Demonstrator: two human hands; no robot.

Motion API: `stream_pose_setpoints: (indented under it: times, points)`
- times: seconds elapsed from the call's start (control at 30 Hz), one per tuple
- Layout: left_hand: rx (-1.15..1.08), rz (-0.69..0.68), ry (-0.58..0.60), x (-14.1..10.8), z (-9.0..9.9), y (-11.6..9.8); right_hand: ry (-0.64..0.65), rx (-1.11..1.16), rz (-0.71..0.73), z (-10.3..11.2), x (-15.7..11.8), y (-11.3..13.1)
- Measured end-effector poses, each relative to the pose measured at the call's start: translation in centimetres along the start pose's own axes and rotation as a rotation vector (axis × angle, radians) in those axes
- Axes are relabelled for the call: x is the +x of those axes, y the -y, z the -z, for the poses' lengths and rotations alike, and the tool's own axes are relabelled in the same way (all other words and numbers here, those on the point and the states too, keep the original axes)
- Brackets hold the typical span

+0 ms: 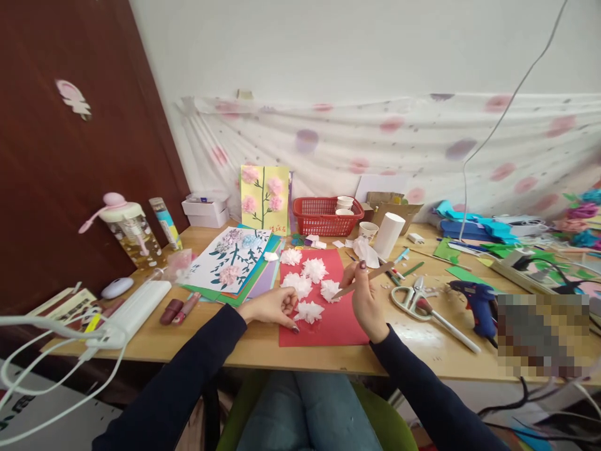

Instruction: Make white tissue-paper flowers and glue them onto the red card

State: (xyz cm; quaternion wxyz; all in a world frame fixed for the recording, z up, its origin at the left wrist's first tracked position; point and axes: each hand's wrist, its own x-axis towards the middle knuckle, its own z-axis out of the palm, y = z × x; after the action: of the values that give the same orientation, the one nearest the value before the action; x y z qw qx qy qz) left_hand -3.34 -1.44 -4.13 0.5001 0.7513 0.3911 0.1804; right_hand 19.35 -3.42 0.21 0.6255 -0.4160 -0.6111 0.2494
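Observation:
A sheet of red paper (pixel 335 329) lies in front of me with several white crinkled paper flowers (pixel 313 269) on it. My left hand (pixel 275 307) rests at the paper's left edge, beside the nearest flower (pixel 308 311); its fingers are loosely curled, with the thumb held apart and nothing seen between them. Over the right side of the sheet, my right hand (pixel 367 300) is closed on a thin, flat brown stick (pixel 379 270). The stick's lower end is at the right-hand flower (pixel 330 290); whether it touches the petals is unclear.
Painted sheets (pixel 230 263) lie left, below an upright yellow flower picture (pixel 265 200). Behind are a red basket (pixel 307 224), a paper cup (pixel 369 232) and a white roll (pixel 389 235). Scissors (pixel 409 304) and a blue glue gun (pixel 479 307) lie right; a power strip (pixel 136 313) lies left.

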Motion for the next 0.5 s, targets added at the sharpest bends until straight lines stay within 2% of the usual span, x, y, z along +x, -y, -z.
stream_pose_setpoints:
  times: [0.07, 0.13, 0.33, 0.5]
  points:
    - [-0.011, 0.004, -0.004, -0.1, -0.1, -0.1, -0.042, 0.024, -0.008, 0.2, 0.3, 0.2]
    - [-0.02, 0.005, -0.027, -0.1, -0.3, -0.3, -0.042, 0.028, -0.075, -0.1, 0.6, 0.0]
    - [0.003, -0.045, -0.233, -0.6, -0.4, -1.6, 0.073, 0.085, -0.288, -1.2, 0.4, -1.5]
    - [0.127, -0.042, -0.165, -1.1, 0.3, -1.8, 0.244, 0.124, -0.301, -0.8, -2.0, -2.0]
